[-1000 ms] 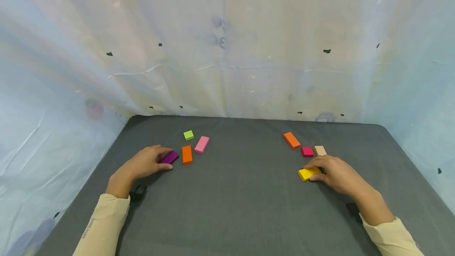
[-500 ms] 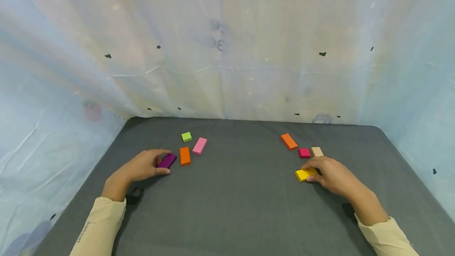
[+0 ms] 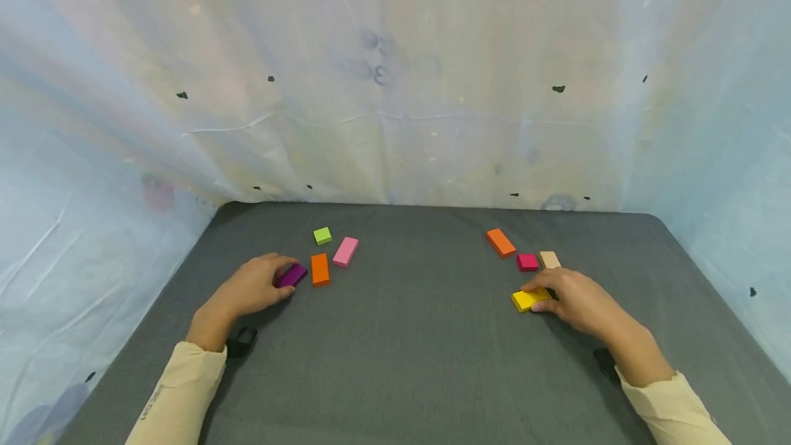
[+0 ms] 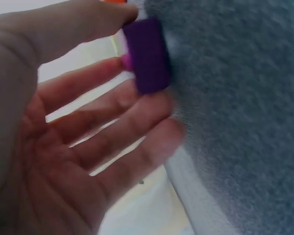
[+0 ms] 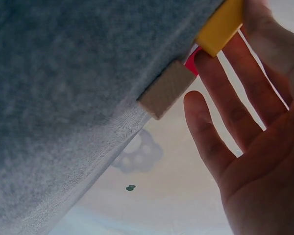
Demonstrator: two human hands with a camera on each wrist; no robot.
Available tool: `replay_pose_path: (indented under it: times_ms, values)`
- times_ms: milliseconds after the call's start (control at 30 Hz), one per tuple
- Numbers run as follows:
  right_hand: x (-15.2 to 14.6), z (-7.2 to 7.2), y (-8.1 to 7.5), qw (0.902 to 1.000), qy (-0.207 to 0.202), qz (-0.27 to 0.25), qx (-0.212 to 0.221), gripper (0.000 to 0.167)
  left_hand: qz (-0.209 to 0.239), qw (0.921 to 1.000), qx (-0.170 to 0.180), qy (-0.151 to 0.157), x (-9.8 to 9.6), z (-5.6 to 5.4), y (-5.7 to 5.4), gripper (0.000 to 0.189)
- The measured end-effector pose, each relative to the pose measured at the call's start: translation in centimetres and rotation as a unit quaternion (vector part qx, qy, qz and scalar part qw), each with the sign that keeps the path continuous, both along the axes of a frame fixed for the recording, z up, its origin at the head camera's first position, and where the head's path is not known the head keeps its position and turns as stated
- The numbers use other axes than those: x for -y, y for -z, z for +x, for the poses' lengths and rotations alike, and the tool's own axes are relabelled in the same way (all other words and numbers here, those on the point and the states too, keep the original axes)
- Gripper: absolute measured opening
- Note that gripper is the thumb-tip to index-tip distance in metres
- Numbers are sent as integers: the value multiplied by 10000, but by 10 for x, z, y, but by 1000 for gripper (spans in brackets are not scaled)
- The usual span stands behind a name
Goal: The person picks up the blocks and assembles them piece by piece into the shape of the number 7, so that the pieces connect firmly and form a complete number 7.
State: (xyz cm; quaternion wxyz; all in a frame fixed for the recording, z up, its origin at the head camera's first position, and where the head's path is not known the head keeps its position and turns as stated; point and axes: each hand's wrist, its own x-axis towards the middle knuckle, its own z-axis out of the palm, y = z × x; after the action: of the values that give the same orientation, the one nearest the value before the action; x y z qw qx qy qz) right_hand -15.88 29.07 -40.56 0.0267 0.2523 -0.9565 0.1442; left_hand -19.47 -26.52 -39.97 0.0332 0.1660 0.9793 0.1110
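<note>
On the left side of the table, my left hand [image 3: 253, 286] pinches a purple block [image 3: 292, 275] between thumb and fingertips. In the left wrist view the thumb sits at one end of the purple block [image 4: 148, 56], with fingers at the other. Right beside it lies an orange block [image 3: 320, 270]. My right hand [image 3: 577, 301] holds a yellow block [image 3: 526, 300] by its sides, low over the cloth. A beige block [image 3: 549, 259] and a magenta block [image 3: 527, 262] lie just beyond the right hand. The right wrist view shows the beige block [image 5: 167, 89] near the fingertips.
A pink block [image 3: 345, 251] and a lime green block [image 3: 323, 235] lie behind the left orange block. Another orange block [image 3: 500, 243] lies at the back right. Grey cloth covers the table [image 3: 402, 349]; a pale curtain [image 3: 395, 101] hangs along its back and sides.
The view shifts slightly. My left thumb and fingers stood wider around the purple block half a second ago and now sit closer on it. The right hand keeps its place on the yellow block.
</note>
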Motion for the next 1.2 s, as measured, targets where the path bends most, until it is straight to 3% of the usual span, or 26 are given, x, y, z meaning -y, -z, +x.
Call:
replay_pose_path:
  times_ms: [167, 400, 733, 933, 1100, 1200]
  values:
    - [0, -1, -1, 10000, 11, 8, 54, 29, 53, 9987, -482, -157, 4, 1, 0, 49]
    - [1, -4, -2, 9999, 59, 95, -10, 28, 372, 9958, -730, -409, 2, 2, -4, 47]
    - [3, 3, 0, 9997, 84, 203, -117, 26, 587, 9948, -696, -446, -24, 27, -18, 49]
    - [3, 0, 1, 9996, 43, 173, -199, 27, 743, 9943, -587, -497, -35, 27, -19, 49]
    - [3, -1, 3, 9998, 28, 168, -124, 27, 827, 9950, -327, -454, -45, 28, -13, 53]
    - [2, 0, 3, 9998, 54, 183, -115, 27, 893, 9945, -353, -426, -49, 29, -10, 53]
